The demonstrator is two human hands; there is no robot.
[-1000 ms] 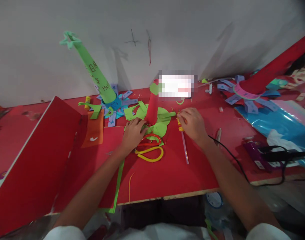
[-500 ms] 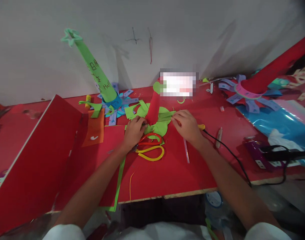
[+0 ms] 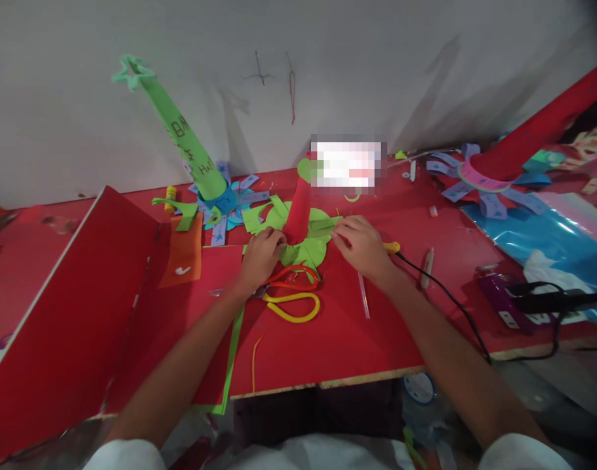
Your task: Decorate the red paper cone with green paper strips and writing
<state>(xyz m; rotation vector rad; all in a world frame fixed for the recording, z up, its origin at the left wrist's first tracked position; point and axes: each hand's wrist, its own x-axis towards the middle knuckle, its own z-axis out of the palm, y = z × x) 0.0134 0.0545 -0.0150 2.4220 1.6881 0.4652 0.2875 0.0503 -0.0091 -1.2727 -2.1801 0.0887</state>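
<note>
A small red paper cone (image 3: 297,212) with a green round tip stands on green paper pieces (image 3: 305,253) in the middle of the table. Just left of its base is my left hand (image 3: 263,256), fingers curled together at the green paper's edge; what they pinch is too small to make out. On the right, my right hand (image 3: 361,243) has its fingertips pressed together at the end of the green strips (image 3: 322,226). Scissors with red and yellow handles (image 3: 294,308) lie in front of my left hand.
A tall green paper tower (image 3: 183,137) stands at the back left, a red one (image 3: 543,137) at the back right. A raised red board (image 3: 73,313) is at left. A glue gun's yellow tip (image 3: 392,247), its black cord, a clear stick (image 3: 363,295) and a purple box (image 3: 504,300) lie right.
The red scissor handle has shifted slightly down and the scissors lie a bit more open. Both hands have stayed nearly in place.
</note>
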